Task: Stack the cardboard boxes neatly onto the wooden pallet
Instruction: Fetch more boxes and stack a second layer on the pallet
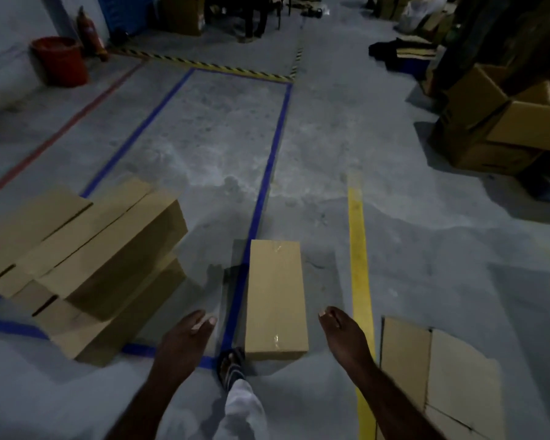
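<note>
Two empty hands here: my left hand [185, 339] and right hand [342, 333] hang loose on either side of the long taped box [275, 296], fingers relaxed, touching nothing. That box lies flat on the concrete floor [426, 249], right alongside the blue tape line [267, 173], with my sandalled foot [231, 365] just beside its near corner. Off to my left there's a messy pile of boxes [86, 249], tilted over each other on the corner of the taped rectangle. Flattened cardboard [432, 369] lies to my right, past the yellow line [359, 265]. Farther back on the right, open cartons [496, 122] are heaped up. By the far left wall sit a red bucket [61, 60] and a fire extinguisher [89, 33], near some hazard tape [219, 66]. Pretty dim in here.
</note>
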`<action>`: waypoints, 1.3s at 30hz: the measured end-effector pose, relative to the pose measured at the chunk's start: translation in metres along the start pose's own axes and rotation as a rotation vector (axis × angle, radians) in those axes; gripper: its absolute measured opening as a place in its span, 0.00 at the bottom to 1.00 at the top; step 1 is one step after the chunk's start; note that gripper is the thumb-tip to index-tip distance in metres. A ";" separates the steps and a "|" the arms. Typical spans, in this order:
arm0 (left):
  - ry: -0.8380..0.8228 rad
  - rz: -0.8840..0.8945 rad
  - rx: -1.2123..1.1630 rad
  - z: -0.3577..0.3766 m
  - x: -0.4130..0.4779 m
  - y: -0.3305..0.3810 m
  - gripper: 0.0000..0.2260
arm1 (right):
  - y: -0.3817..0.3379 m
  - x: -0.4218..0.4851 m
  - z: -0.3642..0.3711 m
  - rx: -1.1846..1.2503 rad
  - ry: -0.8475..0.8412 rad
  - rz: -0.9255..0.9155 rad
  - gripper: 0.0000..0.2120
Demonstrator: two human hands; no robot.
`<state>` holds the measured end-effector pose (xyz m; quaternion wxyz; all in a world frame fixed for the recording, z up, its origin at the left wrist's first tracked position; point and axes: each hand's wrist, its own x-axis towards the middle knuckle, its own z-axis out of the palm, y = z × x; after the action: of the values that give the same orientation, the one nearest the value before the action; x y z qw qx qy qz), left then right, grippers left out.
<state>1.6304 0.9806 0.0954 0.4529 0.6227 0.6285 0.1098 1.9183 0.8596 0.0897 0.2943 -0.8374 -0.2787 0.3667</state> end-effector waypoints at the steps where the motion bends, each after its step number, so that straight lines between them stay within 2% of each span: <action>1: -0.019 -0.011 0.022 0.009 0.025 0.008 0.23 | -0.002 0.019 0.005 -0.011 0.000 0.030 0.26; 8: -0.218 -0.121 0.098 0.078 0.194 0.038 0.28 | -0.009 0.167 0.044 -0.200 -0.050 0.171 0.28; 15: -0.260 -0.231 0.200 0.180 0.351 -0.017 0.31 | 0.056 0.341 0.116 -0.191 -0.136 0.321 0.28; 20: -0.239 -0.320 0.205 0.271 0.441 -0.084 0.32 | 0.140 0.458 0.181 -0.281 -0.205 0.276 0.30; 24: -0.301 -0.271 0.136 0.339 0.480 -0.127 0.35 | 0.194 0.511 0.220 -0.289 -0.304 0.314 0.34; 27: -0.254 -0.210 0.380 0.368 0.475 -0.142 0.41 | 0.221 0.514 0.229 -0.332 -0.374 0.194 0.45; 29: -0.217 -0.163 0.483 0.372 0.472 -0.144 0.42 | 0.225 0.515 0.226 -0.341 -0.378 0.179 0.46; 33: -0.250 -0.221 0.412 0.334 0.476 -0.109 0.36 | 0.186 0.509 0.205 -0.386 -0.319 0.064 0.41; 37: -0.149 -0.114 0.516 0.256 0.468 -0.031 0.32 | 0.090 0.489 0.161 -0.353 -0.174 -0.018 0.32; 39: -0.119 -0.104 0.539 0.211 0.454 0.013 0.32 | 0.034 0.480 0.135 -0.372 -0.196 -0.019 0.35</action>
<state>1.8724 1.2941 -0.2112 0.3119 0.6931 0.6384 -0.1212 2.0981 1.2036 -0.2254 0.1096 -0.8350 -0.3769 0.3857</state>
